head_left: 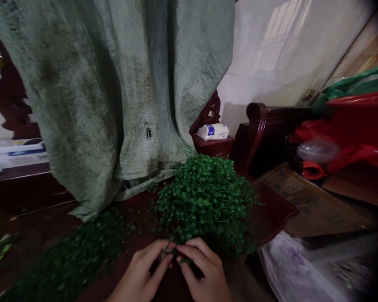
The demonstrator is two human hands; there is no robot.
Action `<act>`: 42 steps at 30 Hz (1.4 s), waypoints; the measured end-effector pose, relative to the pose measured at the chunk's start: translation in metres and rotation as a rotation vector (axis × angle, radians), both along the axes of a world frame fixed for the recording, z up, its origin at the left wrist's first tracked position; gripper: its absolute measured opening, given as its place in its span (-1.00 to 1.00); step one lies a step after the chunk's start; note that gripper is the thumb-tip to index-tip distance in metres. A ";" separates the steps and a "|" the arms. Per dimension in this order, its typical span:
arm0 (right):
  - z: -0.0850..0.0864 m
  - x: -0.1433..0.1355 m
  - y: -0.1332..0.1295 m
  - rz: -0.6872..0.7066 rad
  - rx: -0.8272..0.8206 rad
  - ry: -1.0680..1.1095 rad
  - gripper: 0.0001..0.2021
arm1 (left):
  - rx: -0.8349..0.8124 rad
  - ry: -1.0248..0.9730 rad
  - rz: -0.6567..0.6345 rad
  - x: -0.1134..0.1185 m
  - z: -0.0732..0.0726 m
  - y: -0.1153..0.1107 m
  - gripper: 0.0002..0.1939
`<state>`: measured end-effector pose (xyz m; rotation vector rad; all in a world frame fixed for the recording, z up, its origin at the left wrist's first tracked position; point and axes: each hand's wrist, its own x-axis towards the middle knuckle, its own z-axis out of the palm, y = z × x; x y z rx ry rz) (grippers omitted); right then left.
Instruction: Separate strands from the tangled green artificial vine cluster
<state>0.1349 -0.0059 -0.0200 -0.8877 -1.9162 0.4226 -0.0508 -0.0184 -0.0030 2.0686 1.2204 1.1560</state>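
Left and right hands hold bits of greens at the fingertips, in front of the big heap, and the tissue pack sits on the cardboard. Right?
One error: the tissue pack isn't on the cardboard; the head view shows it on dark red wooden furniture. Left hand, right hand, bits of greens and big heap stand.

"How many hands do you get on your feed?"

"I count two: one left hand (140, 272), one right hand (206, 268)."

"Heaps of greens?"

"Two on my screen: one larger leafy heap (208, 197) in the middle, one darker heap (72, 256) at near left. The sprigs (184, 261) at the hands are too small for me to number."

"What else?"

"One bench (271, 214), one wrapped tissue pack (213, 131) beyond it, one orange ring (314, 171) at right, at least one cardboard piece (302, 205). The draped sacking (138, 92) I can't split into a count."
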 end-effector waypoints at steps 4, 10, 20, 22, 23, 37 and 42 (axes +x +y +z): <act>-0.004 -0.002 0.000 -0.064 0.060 -0.141 -0.71 | -0.104 -0.009 0.097 0.004 0.011 0.002 -0.91; -0.002 -0.004 -0.001 -0.086 0.145 -0.234 -0.78 | -0.299 -0.075 0.099 0.004 0.011 0.006 -0.83; -0.010 -0.007 0.001 -0.076 0.202 -0.336 -0.71 | -0.293 -0.042 0.114 0.006 0.017 0.006 -0.81; -0.013 -0.007 0.003 -0.096 0.229 -0.303 -0.71 | -0.244 0.023 0.110 0.007 0.016 0.006 -0.80; -0.013 -0.006 0.004 -0.091 0.237 -0.298 -0.71 | -0.223 0.056 0.101 0.007 0.015 0.006 -0.80; -0.001 -0.008 0.006 -0.062 0.352 -0.400 -0.64 | -0.015 0.222 -0.089 0.004 0.004 0.004 -0.80; 0.002 -0.008 0.010 -0.039 0.480 -0.431 -0.44 | 0.012 0.249 -0.140 0.004 -0.004 0.006 -0.78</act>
